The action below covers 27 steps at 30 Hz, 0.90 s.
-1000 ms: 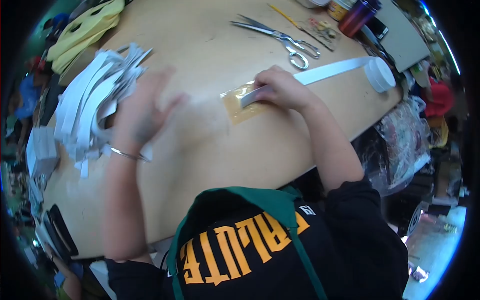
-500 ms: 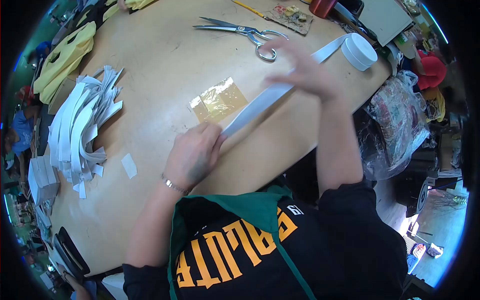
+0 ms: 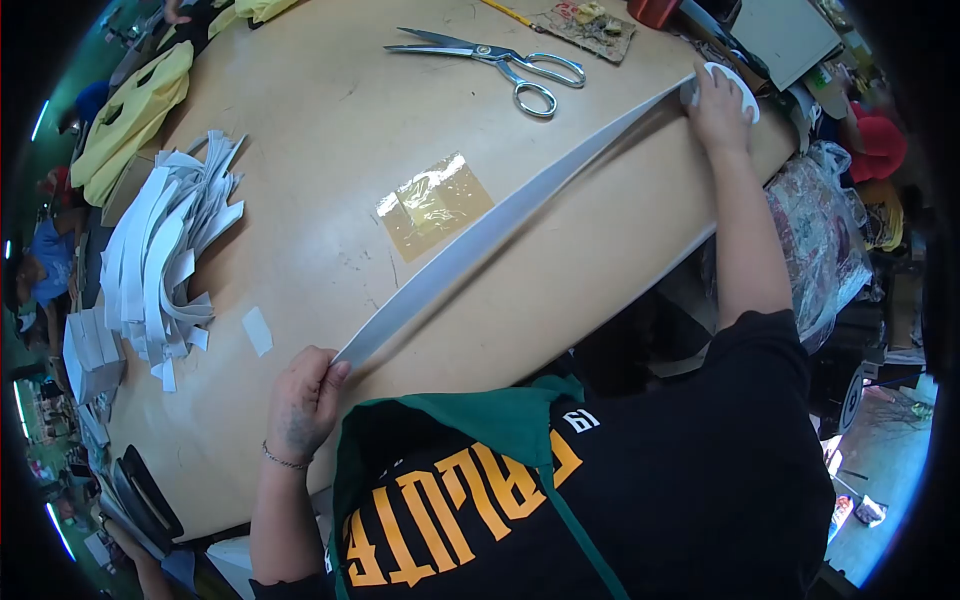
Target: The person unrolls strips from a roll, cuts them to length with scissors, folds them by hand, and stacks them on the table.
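Observation:
A long white band (image 3: 500, 228) stretches diagonally across the table. My left hand (image 3: 308, 398) pinches its near end between thumb and fingers, close to the table's front. At the far right, my right hand (image 3: 722, 108) is closed over the white roll (image 3: 745, 92) that the band comes from, hiding much of it. Beyond the band lie metal scissors (image 3: 490, 55), their blades slightly apart and pointing left. A square of clear brownish tape (image 3: 435, 205) is stuck to the tabletop beside the band's middle.
A heap of cut white strips (image 3: 165, 260) lies on the left of the table (image 3: 300, 130), with a small white scrap (image 3: 257, 331) nearby. Yellow cloth (image 3: 135, 110) is at the far left. A pencil (image 3: 510, 13) and red cup (image 3: 655, 10) are at the back. Plastic wrapping (image 3: 815, 240) hangs at right.
My left hand has drawn the band's end down and left. My right hand has moved from above the band to the roll, and the stretched length is now longer.

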Available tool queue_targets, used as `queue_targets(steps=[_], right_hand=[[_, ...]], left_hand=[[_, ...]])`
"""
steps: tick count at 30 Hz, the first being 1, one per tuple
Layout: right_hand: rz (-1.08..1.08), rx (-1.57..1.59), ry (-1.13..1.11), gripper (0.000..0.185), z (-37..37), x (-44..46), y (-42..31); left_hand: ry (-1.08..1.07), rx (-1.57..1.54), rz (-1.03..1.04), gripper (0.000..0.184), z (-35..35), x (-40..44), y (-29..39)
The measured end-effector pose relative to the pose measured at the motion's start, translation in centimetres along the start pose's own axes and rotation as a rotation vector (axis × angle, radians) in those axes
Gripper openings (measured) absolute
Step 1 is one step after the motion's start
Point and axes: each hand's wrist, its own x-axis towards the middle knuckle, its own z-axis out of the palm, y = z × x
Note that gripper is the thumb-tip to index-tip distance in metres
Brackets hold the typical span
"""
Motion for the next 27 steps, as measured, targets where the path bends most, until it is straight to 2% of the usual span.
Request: queue_targets(steps=[3,6,10,12,14,16,17,19,22,23,24,25,27], right_hand=[[-0.048,-0.036,0.064,0.076,1.3,0.1,3.9],[-0.15,0.097,0.129,0.076,3.3,0.6,7.2],[-0.02,-0.122,-0.043,0.075,-1.2,-0.5,3.2],[-0.1,0.05,-0.032,0.082,-6.0,-2.8,-2.2],[-0.674,0.54,0.273,0.072,-8.7,-6.2,-8.6],[-1.045,1.036,0.088,0.052,-13.3,-12.9,-17.1],[-1.191,1.033,-0.098,0.045,-15.8,-16.1,-20.3],[-1.33,1.097,-0.172,0.034,-17.3,-21.1,-25.5],[-1.273,0.909,-0.627,0.029,-18.1,-21.8,-29.3],[-1.223,1.043,-0.589,0.029,-17.6,-21.7,-29.3],[-1.101,1.077,-0.791,0.027,-17.8,-21.1,-29.1],[-1.056,1.153,-0.82,0.026,-17.6,-20.8,-28.8],[-0.966,1.283,-0.888,0.024,-17.2,-20.3,-28.5]], left_hand=[[0.013,-0.023,-0.032,0.013,1.6,-0.2,0.0],[0.024,-0.048,-0.053,0.013,2.5,-0.2,0.5],[0.112,0.023,0.039,0.012,1.7,-0.5,0.0],[0.188,0.094,0.103,0.01,1.0,-0.8,-0.7],[0.243,0.195,0.15,0.009,0.1,-1.0,-1.8],[0.257,0.298,0.167,0.008,-0.6,-1.2,-2.3],[0.263,0.306,0.176,0.008,-0.8,-1.2,-2.2],[0.267,0.347,0.202,0.008,-1.2,-1.2,-2.4],[0.338,0.339,0.212,0.01,-1.4,-0.6,-3.4],[0.323,0.043,0.109,0.012,-1.0,-0.2,-3.7],[0.346,-0.276,0.0,0.014,-0.2,-0.2,-4.4],[0.32,-0.586,-0.064,0.016,0.4,0.4,-4.3],[0.361,-0.947,-0.073,0.018,1.3,0.9,-3.5]])
